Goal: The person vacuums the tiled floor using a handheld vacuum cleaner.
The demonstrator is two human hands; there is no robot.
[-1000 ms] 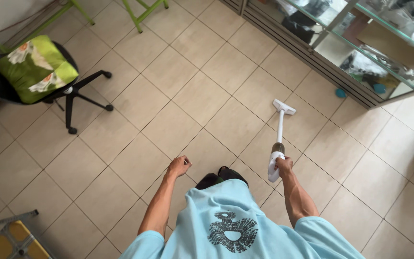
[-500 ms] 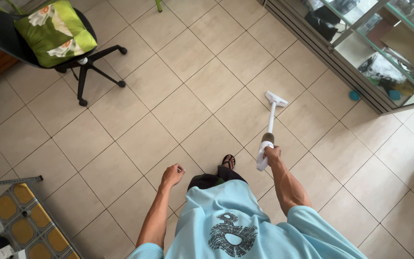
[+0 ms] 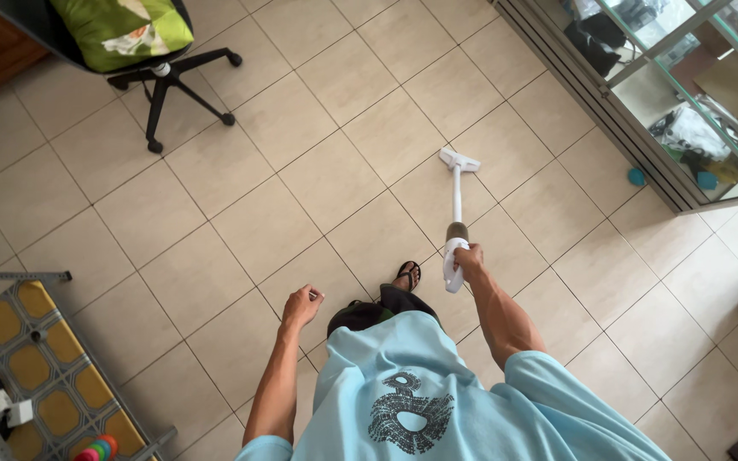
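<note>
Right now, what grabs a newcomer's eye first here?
The white stick vacuum at centre, its head flat on the beige tiled floor, gripped by the right hand. The left hand hangs loosely curled and empty beside the light blue shirt. At top left, a black swivel chair carries a bright green flowered cushion.

Stick vacuums: I count one (image 3: 454, 224), white, in my right hand (image 3: 470, 257).
Hands: I see two, the left hand (image 3: 301, 305) with nothing in it.
Office chairs: one (image 3: 160, 77), black.
Cushions: one (image 3: 121, 30), green with flowers.
Sandalled feet: I make out one (image 3: 407, 276).
Metal racks: one (image 3: 19, 341), yellow-panelled.
Glass cabinets: one (image 3: 668, 94).
</note>
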